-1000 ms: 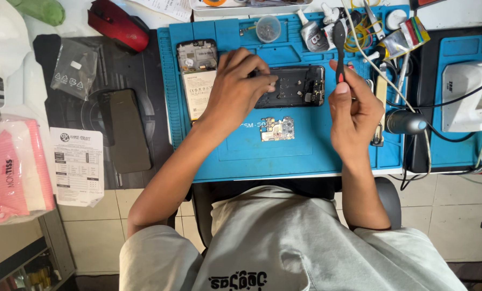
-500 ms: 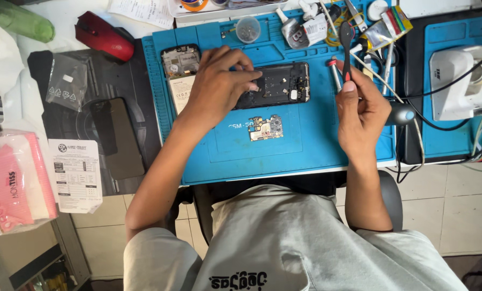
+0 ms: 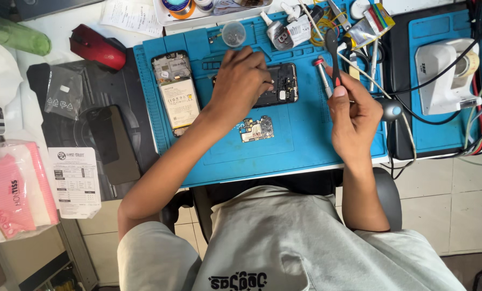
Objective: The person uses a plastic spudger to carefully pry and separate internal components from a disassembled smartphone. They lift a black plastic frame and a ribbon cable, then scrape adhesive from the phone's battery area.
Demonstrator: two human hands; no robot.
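Phone repair workshop: blue mat (image 3: 305, 145), opened phones (image 3: 175, 91).

Open room is lying on the near half of the blue mat (image 3: 305, 156), in front of the small circuit board (image 3: 257, 129) and between the two forearms. The left hand (image 3: 241, 83) is covering the opened phone (image 3: 281, 86), blocking that spot. The right hand (image 3: 354, 116) is holding black tweezers (image 3: 332, 48) upright, closing the mat's right edge. Behind, cables, tools and bottles (image 3: 305, 24) are crowding the far rim. A phone back with battery (image 3: 176, 94) is filling the mat's left strip.
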